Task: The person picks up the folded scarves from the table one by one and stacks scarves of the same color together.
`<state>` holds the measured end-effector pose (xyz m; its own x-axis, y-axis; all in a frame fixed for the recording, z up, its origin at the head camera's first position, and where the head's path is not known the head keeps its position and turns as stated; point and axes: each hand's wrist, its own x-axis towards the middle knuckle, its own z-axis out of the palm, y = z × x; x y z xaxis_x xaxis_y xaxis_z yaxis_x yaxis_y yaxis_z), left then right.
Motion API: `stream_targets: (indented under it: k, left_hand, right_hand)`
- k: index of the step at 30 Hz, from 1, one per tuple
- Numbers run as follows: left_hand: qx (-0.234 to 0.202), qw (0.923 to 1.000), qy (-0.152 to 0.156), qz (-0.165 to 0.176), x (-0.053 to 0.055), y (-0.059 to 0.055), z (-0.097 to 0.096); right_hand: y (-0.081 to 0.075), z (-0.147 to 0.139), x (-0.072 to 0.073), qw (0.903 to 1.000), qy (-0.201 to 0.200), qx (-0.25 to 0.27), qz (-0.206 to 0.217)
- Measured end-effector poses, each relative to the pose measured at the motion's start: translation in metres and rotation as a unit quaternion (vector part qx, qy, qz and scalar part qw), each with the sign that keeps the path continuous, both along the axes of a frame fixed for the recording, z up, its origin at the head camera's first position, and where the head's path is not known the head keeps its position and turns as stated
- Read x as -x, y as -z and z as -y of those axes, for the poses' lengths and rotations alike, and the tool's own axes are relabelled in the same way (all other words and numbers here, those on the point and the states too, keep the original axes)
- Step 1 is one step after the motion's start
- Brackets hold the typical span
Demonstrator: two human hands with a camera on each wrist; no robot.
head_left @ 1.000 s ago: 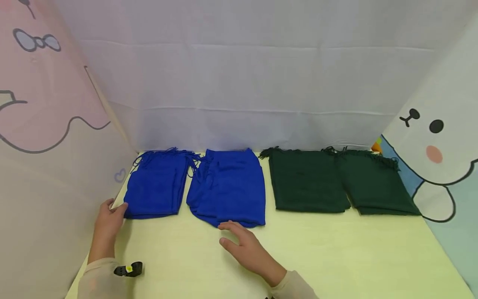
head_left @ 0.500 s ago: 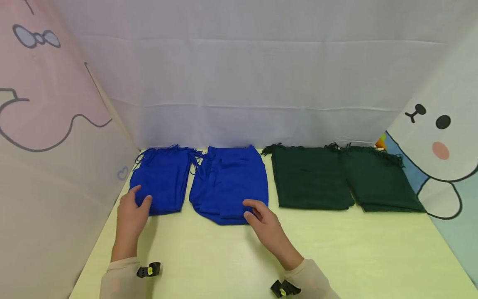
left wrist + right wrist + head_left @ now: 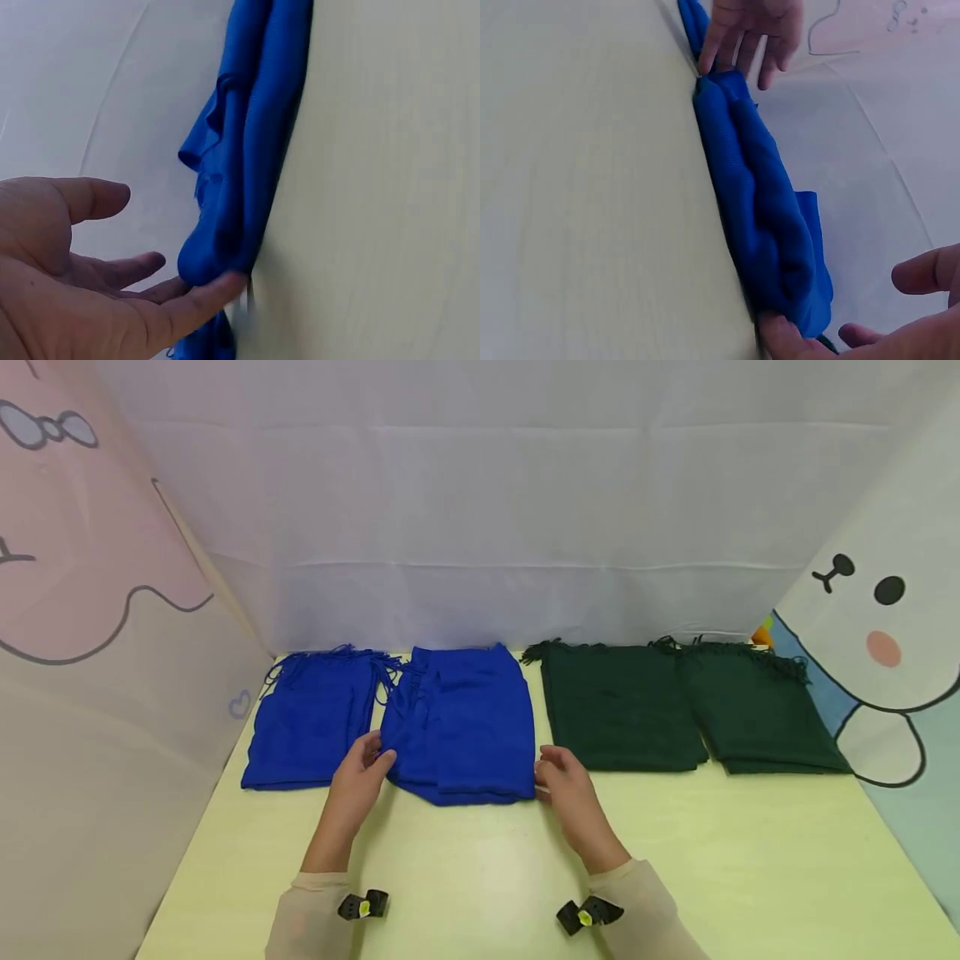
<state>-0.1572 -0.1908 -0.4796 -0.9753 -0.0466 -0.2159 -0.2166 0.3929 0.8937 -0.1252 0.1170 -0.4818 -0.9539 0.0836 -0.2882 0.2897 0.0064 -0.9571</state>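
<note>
A folded blue scarf (image 3: 483, 727) lies on the table between my two hands, its layers loosely stacked. At its left edge is my left hand (image 3: 360, 777), its fingertips touching the folded side. In the left wrist view, the left thumb stands apart from the cloth and the fingers are extended. My right hand (image 3: 570, 789) is at the scarf's right front corner, fingers slightly bent. In the right wrist view, a right fingertip (image 3: 776, 330) meets the scarf's end, with the thumb held away. Another folded blue scarf (image 3: 303, 727) with fringe lies just left of the left hand.
Two folded dark green scarves (image 3: 618, 710) lie side by side on the right, fringes toward the back. A white cloth wall (image 3: 465, 510) stands behind the row. Printed cartoon panels (image 3: 862, 635) flank the pale yellow table (image 3: 465, 877).
My left hand has left the leftmost blue scarf and moved right to the second one. My right hand has moved right, from the second scarf's front edge to its right side.
</note>
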Motion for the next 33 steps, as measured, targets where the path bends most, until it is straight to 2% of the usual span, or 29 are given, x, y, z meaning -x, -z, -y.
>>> stream_targets:
  k: [2, 5, 8, 11, 14, 17, 19, 22, 33]
  left_hand:
    - [-0.046, 0.9987, -0.011, 0.016, 0.001, 0.004, -0.005]
    - [-0.103, 0.9939, -0.023, 0.032, 0.002, 0.010, -0.012]
    - [-0.109, 0.9928, -0.025, 0.043, 0.003, 0.015, -0.019]
    - [-0.070, 0.9966, -0.020, 0.038, 0.005, 0.019, -0.025]
    - [0.016, 0.9997, -0.005, 0.016, 0.008, 0.021, -0.031]
    - [0.114, 0.9934, 0.011, -0.010, 0.011, 0.024, -0.034]
    - [0.156, 0.9873, 0.019, -0.020, 0.011, 0.024, -0.035]
    - [0.183, 0.9824, 0.025, -0.025, 0.010, 0.024, -0.035]
    - [0.195, 0.9797, 0.047, -0.008, 0.007, 0.023, -0.037]
  right_hand:
    - [0.001, -0.004, 0.004, 0.9986, 0.006, 0.044, 0.027]
    - [0.005, -0.007, 0.009, 0.9961, 0.009, 0.071, 0.051]
    - [0.008, -0.008, 0.013, 0.9939, -0.009, 0.093, 0.059]
    - [0.012, -0.005, 0.014, 0.9928, -0.029, 0.101, 0.057]
    - [0.016, -0.002, 0.016, 0.9946, -0.032, 0.087, 0.045]
    - [0.019, 0.001, 0.018, 0.9966, -0.034, 0.068, 0.029]
    - [0.019, 0.002, 0.019, 0.9972, -0.040, 0.059, 0.022]
    - [0.019, 0.002, 0.020, 0.9971, -0.051, 0.053, 0.019]
    - [0.020, -0.002, 0.017, 0.9962, -0.079, 0.024, 0.028]
